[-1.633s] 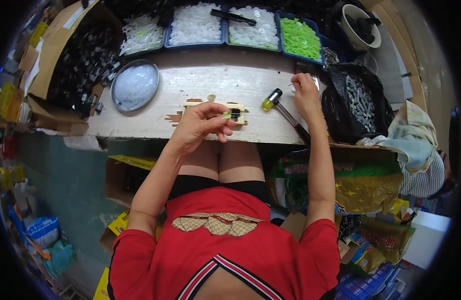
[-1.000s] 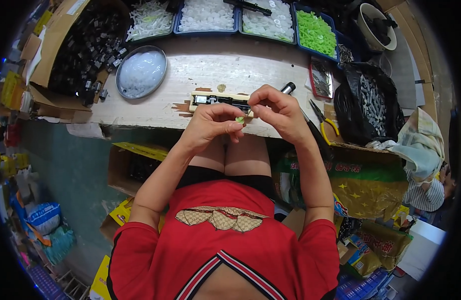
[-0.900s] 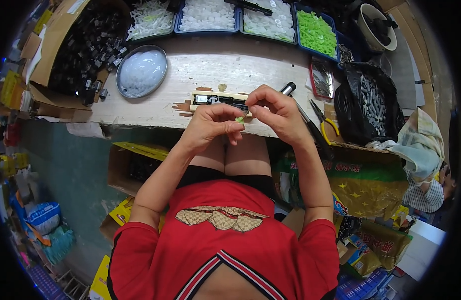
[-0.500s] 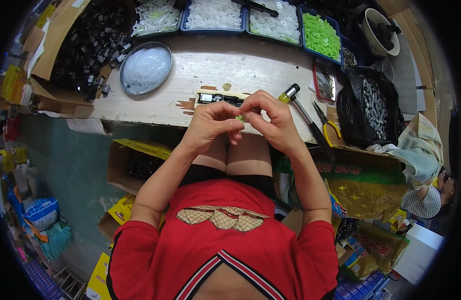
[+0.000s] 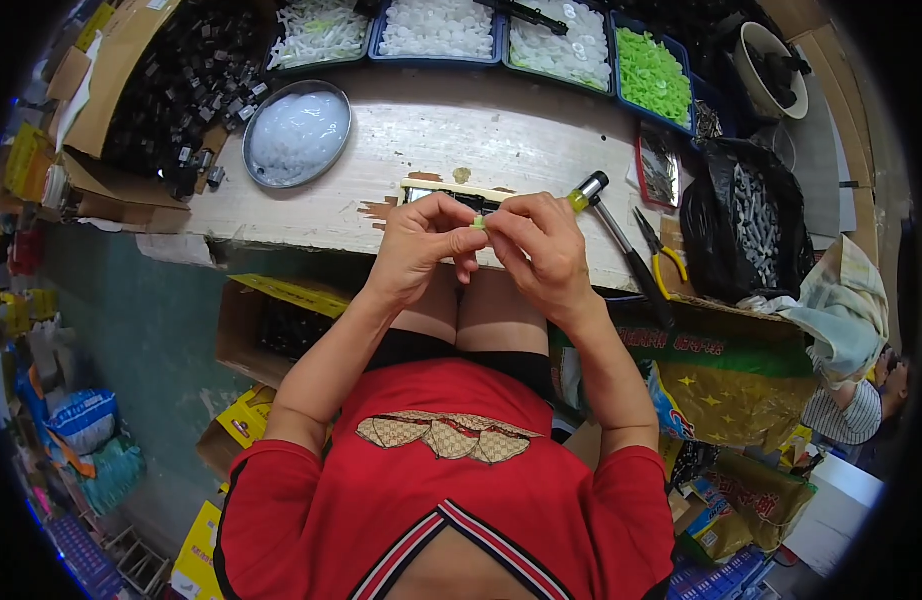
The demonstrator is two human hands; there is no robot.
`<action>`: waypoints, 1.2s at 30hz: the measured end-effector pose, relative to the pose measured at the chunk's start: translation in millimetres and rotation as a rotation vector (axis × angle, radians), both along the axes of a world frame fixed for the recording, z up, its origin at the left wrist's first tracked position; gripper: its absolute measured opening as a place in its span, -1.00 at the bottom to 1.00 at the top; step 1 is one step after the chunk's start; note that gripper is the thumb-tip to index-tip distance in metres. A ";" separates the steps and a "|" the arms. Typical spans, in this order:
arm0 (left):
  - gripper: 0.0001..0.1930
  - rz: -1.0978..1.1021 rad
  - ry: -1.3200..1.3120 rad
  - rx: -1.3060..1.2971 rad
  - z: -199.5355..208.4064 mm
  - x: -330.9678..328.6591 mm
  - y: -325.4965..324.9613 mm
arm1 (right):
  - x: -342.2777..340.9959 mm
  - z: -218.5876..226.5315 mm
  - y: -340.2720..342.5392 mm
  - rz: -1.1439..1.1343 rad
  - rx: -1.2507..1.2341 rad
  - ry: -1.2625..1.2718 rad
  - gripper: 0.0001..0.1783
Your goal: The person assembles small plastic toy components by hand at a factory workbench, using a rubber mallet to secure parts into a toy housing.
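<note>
Between my fingertips, at the near edge of the worktable, is a small light-green plastic piece [image 5: 479, 222]. My left hand [image 5: 421, 245] pinches it from the left, and my right hand [image 5: 543, 245] closes on it from the right. Just behind my fingers lies a cream-coloured holder [image 5: 451, 186] with a black part [image 5: 453, 198] in it, partly hidden by my hands. To the right of my right hand rests a hammer [image 5: 621, 238] with a yellow-and-black head. Pliers with yellow handles [image 5: 665, 252] lie farther right.
A round metal dish [image 5: 346, 140] of whitish gel stands left. Blue-rimmed trays [image 5: 441, 62] of white and green pieces line the back. A carton [image 5: 109, 110] of black parts is far left; a black bag [image 5: 703, 215] of grey parts is right. A person's striped sleeve [image 5: 849, 415] shows at far right.
My fingertips have shifted slightly, and more of the green piece shows between them. The right-hand fingers have turned and point more to the left. The whole view has moved a little.
</note>
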State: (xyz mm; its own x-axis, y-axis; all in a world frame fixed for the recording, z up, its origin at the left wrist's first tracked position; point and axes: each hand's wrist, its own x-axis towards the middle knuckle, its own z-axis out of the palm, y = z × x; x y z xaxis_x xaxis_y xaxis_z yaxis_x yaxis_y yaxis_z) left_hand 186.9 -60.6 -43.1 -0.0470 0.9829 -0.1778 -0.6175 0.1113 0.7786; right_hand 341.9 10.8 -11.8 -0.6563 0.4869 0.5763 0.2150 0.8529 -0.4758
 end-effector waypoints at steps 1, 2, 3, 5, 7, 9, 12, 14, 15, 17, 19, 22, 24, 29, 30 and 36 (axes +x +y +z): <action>-0.86 0.001 0.020 -0.002 1.4 0.2 0.4 | -0.7 -0.8 0.3 0.001 -0.001 0.000 -0.76; -0.86 0.003 0.040 -0.005 2.4 0.0 0.7 | -1.4 -2.1 0.6 -0.009 0.015 0.009 -0.78; -0.86 0.004 0.040 -0.007 2.5 -1.1 0.8 | -2.2 -3.4 0.9 -0.018 0.031 0.017 -0.80; -0.86 0.005 0.082 0.025 1.7 -4.1 1.8 | -3.4 -6.2 2.5 -0.028 0.026 0.017 -0.81; -0.87 0.104 0.255 0.066 3.2 -10.8 1.2 | -4.0 -8.9 5.7 -0.039 0.019 0.016 -0.81; -0.91 0.287 0.542 0.193 -0.1 -17.3 5.2 | -4.3 -11.6 10.9 -0.056 0.047 -0.049 -0.82; -0.88 0.304 1.022 0.307 -2.9 -31.0 12.6 | -8.9 -19.2 16.2 -0.062 0.072 -0.119 -0.86; -0.88 0.313 1.168 0.350 -10.1 -33.3 15.9 | -12.0 -23.0 19.1 -0.061 0.086 -0.162 -0.87; -0.87 0.320 1.314 0.394 -12.7 -33.8 16.5 | -13.4 -24.5 20.4 -0.066 0.095 -0.191 -0.89; -0.88 0.314 1.366 0.392 -12.4 -30.4 16.5 | -16.8 -25.7 22.9 -0.069 0.102 -0.221 -0.91; -0.90 0.307 1.417 0.392 -13.6 -29.3 16.9 | -20.9 -24.4 25.1 -0.051 0.115 -0.267 -0.93; -0.92 0.271 1.453 0.419 -20.4 -29.6 18.7 | -25.5 -24.1 27.8 0.004 0.107 -0.349 -0.95; -0.93 0.262 1.407 0.417 -24.4 -29.3 20.1 | -26.6 -18.5 30.6 0.029 0.095 -0.409 -0.94; -0.94 0.235 1.360 0.407 -27.0 -29.5 20.9 | -33.3 -9.7 37.1 0.109 0.034 -0.520 -0.93; -0.94 0.221 1.341 0.399 -26.9 -29.1 20.8 | -35.4 -6.3 37.8 0.120 0.009 -0.578 -0.94; -0.92 0.209 1.369 0.381 -25.8 -29.6 22.8 | -25.8 1.9 40.7 0.100 -0.040 -0.578 -0.95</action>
State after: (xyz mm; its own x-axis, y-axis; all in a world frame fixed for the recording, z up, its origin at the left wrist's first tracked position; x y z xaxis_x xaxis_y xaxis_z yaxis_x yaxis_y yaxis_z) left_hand 157.4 -37.8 -68.8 -0.1093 0.9134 0.3921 0.6496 -0.2330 0.7237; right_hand 316.2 51.6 -9.9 -0.9026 0.4204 0.0931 0.3685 0.8661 -0.3378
